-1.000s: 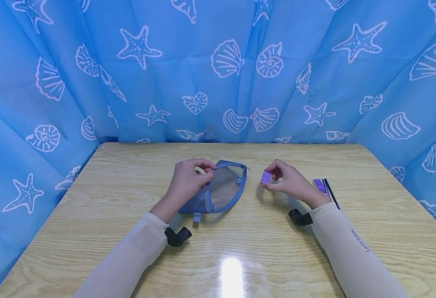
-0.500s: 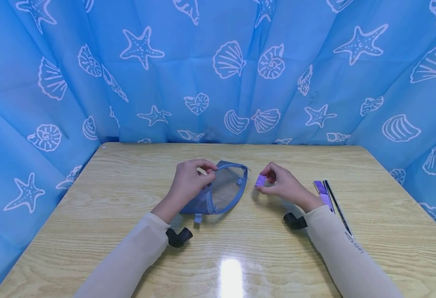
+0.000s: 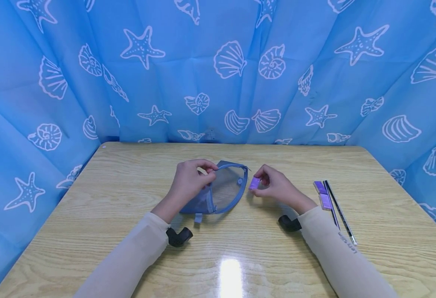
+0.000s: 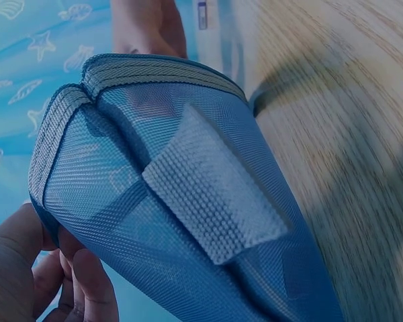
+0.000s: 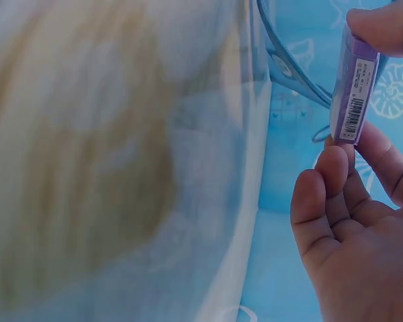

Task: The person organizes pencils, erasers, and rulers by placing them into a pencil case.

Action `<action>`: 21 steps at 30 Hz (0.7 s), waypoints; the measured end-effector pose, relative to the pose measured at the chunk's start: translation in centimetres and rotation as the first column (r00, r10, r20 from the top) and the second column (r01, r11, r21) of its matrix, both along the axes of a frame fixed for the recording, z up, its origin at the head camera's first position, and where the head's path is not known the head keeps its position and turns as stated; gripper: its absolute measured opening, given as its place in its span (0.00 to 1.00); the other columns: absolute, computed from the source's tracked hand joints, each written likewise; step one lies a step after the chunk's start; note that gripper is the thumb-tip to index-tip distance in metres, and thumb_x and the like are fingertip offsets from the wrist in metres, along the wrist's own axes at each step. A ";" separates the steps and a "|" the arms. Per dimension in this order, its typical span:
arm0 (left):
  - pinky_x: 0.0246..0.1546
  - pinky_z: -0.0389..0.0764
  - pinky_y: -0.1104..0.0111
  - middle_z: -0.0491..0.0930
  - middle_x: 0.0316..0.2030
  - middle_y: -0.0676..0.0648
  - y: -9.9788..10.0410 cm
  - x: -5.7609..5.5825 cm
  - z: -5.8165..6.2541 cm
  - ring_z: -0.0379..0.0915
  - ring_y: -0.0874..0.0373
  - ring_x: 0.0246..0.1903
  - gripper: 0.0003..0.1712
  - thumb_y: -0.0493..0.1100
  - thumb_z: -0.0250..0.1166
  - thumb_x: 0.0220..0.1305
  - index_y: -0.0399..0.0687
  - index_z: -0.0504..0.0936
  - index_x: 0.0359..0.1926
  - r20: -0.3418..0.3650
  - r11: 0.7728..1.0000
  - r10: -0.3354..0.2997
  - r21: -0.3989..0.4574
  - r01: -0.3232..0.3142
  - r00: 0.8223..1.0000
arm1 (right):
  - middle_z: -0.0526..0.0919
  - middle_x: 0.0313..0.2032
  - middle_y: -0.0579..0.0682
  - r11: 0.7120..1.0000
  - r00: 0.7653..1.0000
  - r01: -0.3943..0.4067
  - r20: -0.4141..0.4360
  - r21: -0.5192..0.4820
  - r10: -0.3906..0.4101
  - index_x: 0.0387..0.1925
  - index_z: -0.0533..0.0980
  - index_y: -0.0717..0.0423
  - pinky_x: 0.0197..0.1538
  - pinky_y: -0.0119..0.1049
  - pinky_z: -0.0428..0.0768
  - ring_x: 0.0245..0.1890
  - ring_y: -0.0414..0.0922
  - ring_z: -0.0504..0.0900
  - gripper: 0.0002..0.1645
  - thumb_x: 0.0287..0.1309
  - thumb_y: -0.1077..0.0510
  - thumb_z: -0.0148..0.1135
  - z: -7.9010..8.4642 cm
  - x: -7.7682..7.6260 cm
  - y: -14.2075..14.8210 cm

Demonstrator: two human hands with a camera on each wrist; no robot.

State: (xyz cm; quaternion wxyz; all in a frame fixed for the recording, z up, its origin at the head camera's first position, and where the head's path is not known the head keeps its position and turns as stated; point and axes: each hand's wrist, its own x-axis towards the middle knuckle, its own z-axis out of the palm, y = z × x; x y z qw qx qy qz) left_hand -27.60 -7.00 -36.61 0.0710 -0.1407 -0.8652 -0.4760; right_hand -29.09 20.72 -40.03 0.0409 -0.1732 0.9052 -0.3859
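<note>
A blue mesh zip pouch [image 3: 198, 203] stands on the table with its zipped mouth spread open toward the right. My left hand [image 3: 192, 178] pinches the pouch's rim between thumb and fingers; the left wrist view shows the mesh [image 4: 107, 178] and a pale fabric tab [image 4: 215, 191] close up. In my right hand [image 3: 277, 188], a small purple block [image 3: 255, 183] is held between thumb and fingertips, just right of the pouch's mouth. A white barcode label runs along its side in the right wrist view, where the block [image 5: 356, 90] is nearly upright.
Two more purple blocks, one farther [image 3: 319, 187] and one nearer [image 3: 325, 202], lie on the right side of the table [image 3: 147, 161]. Beside them are two thin dark sticks, one with a silvery end [image 3: 341, 215]. A blue shell-print curtain [image 3: 188, 74] hangs behind.
My right hand has moved left with the purple block, bringing it close to the pouch's mouth. The left hand keeps its hold on the rim, almost still.
</note>
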 end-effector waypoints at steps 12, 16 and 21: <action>0.21 0.79 0.66 0.81 0.28 0.54 0.1 0.0 0.0 0.79 0.62 0.17 0.10 0.37 0.63 0.58 0.54 0.88 0.37 -0.005 1.000 -0.001 -0.002 0.001 1.000 | 0.77 0.39 0.51 0.999 0.999 -0.041 -0.005 -0.010 0.041 0.45 0.73 0.57 0.42 0.37 0.74 0.38 0.46 0.73 0.22 0.50 0.58 0.73 0.0 0.3 -1.1; 0.21 0.79 0.66 0.81 0.28 0.54 0.1 0.0 0.0 0.79 0.62 0.17 0.10 0.37 0.63 0.58 0.54 0.88 0.37 -0.004 1.000 0.000 0.001 0.000 1.000 | 0.77 0.39 0.52 0.999 0.999 -0.046 -0.004 -0.009 0.046 0.46 0.74 0.57 0.41 0.37 0.74 0.38 0.46 0.73 0.23 0.50 0.58 0.73 0.0 0.3 -1.4; 0.20 0.79 0.65 0.81 0.28 0.54 0.1 0.0 0.0 0.79 0.62 0.17 0.09 0.38 0.63 0.58 0.54 0.88 0.37 -0.005 1.000 0.003 -0.001 -0.003 1.000 | 0.77 0.39 0.52 0.999 0.999 -0.053 0.001 -0.002 0.053 0.47 0.73 0.57 0.42 0.39 0.74 0.38 0.47 0.73 0.23 0.50 0.58 0.73 0.0 0.2 -1.7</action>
